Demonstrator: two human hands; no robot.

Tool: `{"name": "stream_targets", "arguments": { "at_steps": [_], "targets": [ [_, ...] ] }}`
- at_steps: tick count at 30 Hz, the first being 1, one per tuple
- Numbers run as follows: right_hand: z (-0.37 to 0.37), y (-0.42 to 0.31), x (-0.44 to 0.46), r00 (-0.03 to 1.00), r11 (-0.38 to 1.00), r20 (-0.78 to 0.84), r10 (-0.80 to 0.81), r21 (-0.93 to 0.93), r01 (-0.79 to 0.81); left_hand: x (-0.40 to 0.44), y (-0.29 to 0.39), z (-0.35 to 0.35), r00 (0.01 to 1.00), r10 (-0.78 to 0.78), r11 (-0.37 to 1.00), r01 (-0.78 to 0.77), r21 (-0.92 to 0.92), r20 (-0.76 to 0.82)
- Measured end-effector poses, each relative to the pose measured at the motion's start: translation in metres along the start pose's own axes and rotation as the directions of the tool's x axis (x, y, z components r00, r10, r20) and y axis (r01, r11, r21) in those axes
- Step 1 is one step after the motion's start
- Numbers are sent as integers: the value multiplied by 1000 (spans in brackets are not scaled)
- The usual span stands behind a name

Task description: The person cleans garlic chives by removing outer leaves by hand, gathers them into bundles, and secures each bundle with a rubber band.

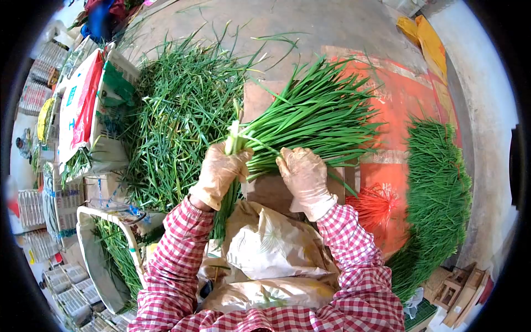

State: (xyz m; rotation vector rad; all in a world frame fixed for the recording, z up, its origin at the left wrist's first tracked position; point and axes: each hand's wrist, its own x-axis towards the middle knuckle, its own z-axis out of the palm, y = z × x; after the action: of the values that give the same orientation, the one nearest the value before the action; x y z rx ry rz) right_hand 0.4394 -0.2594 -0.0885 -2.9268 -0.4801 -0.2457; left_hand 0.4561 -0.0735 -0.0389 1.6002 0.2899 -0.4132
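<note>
"What's closest, below the hands?"

"A leaf-printed cloth (271, 238) over the lap, likely there to spare the clothes."

"And the left hand (222, 170)?"

"Gloved and clenched around a small bunch of chives (224, 214), pale ends (234, 135) poking up above the fist, blades hanging below. Gripping near those ends probably lets it hold the bunch together."

"The right hand (303, 176)?"

"Also gloved, thumb and forefinger seemingly nipping a single stalk (263, 145) that stretches across from the left; the palm side is hidden."

"What's just beyond both?"

"A large sheaf of chives (318, 110), its base by the left hand, blades fanning rightward. Brown cardboard (257, 102) under it presumably guards it from the ground."

"Those red ties (379, 206)?"

"Just right of the right hand, on an orange sheet (387, 88); spread there, they're easily reached."

"Farther out?"

"Past the ties, a neat bank of chives (437, 188), perhaps laid alike for order. Beyond the left hand, a tangled heap of greens (177, 122), perhaps set apart to avoid mixing."
</note>
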Motion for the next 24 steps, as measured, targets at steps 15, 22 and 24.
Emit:
{"name": "stream_targets", "arguments": {
  "at_steps": [15, 22, 24],
  "targets": [
    [-20, -17, -30, 935, 769, -139, -327, 535, 349, -53, 7, -80, 941, 100, 990, -61, 130, -324],
    [-22, 79, -39, 982, 984, -58, 180, 9, -180, -37, -23, -140, 715, 487, 871, -351, 344, -502],
    [-4, 74, -41, 998, 987, -17, 53, -153, -55, -31, -28, -107, 814, 435, 888, -318, 331, -384]
  ]
}}
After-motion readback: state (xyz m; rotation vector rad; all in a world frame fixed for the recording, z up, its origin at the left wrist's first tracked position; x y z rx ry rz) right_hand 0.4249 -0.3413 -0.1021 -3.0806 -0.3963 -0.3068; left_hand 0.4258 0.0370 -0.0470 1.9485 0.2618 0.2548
